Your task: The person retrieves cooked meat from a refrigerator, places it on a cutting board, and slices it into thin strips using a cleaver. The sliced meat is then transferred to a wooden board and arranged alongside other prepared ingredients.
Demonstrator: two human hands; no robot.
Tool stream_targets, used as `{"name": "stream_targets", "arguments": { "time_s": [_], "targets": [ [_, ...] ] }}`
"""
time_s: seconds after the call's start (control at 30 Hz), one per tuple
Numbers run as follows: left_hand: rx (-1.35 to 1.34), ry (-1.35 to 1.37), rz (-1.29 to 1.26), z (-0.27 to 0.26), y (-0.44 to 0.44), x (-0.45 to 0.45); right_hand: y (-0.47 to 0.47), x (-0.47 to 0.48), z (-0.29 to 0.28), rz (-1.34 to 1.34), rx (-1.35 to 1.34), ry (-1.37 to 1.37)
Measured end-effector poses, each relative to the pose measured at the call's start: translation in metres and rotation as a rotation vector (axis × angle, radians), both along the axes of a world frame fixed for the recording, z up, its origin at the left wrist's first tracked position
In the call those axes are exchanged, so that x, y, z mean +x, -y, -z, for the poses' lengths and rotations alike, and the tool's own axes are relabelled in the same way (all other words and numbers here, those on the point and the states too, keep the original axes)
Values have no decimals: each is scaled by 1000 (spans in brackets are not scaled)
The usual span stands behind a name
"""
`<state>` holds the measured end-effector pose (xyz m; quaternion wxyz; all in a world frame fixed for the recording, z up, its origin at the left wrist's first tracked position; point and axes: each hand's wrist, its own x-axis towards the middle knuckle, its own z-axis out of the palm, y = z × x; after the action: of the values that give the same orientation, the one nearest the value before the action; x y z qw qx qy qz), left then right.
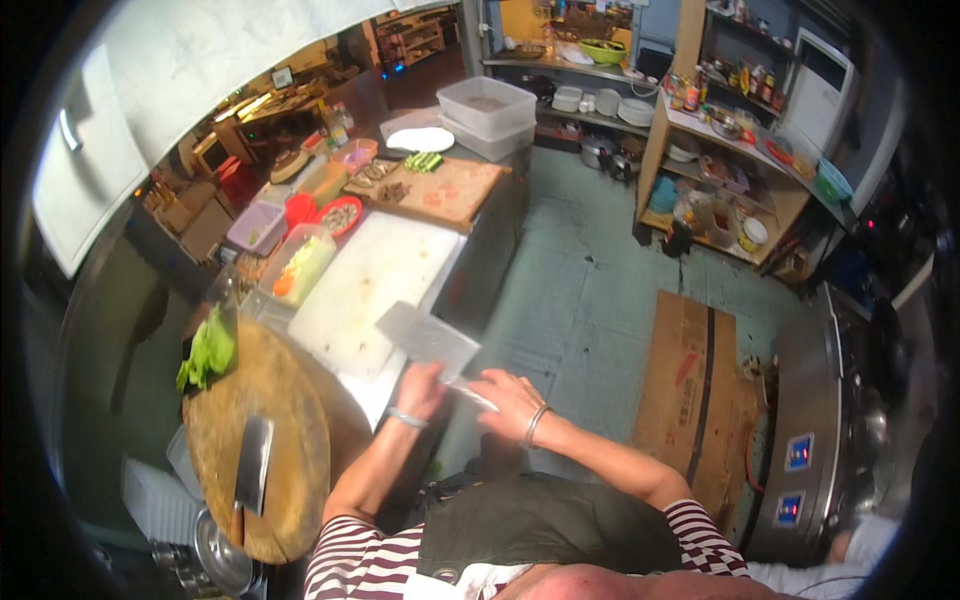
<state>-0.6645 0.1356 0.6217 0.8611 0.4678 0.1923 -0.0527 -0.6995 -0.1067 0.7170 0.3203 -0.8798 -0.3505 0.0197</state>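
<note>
A broad cleaver [431, 341] is held in front of my body, its blade pointing away past the near right side of a white cutting board [367, 281]. My right hand [514, 405] closes around the pale handle. Next to the blade's lower corner is my left hand [421, 390], its fingers curled and blurred; whether they grip the steel is not clear. To the left stands a round wooden chopping block [292, 420]. A second cleaver [256, 457] with a wooden handle lies flat on it, and leafy greens [208, 349] rest at its far edge.
Beyond the white board is a wooden board [480, 187] with cut green vegetables [424, 162]. A tub of shredded vegetables [300, 266] and a red bowl [340, 216] line the left. Flattened cardboard [686, 397] covers floor at right, beside a steel appliance [802, 450].
</note>
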Motion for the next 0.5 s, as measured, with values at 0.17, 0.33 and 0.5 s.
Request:
{"name": "stream_targets", "arguments": {
  "time_s": [0.17,0.33,0.5],
  "targets": [
    [-43,-196,-267,38,-129,138,10,177,17,55,83,-39],
    [-130,-240,-561,74,-171,223,85,321,53,302,179,-393],
    [140,-335,-668,83,-178,260,155,438,114,547,237,-530]
  ]
}}
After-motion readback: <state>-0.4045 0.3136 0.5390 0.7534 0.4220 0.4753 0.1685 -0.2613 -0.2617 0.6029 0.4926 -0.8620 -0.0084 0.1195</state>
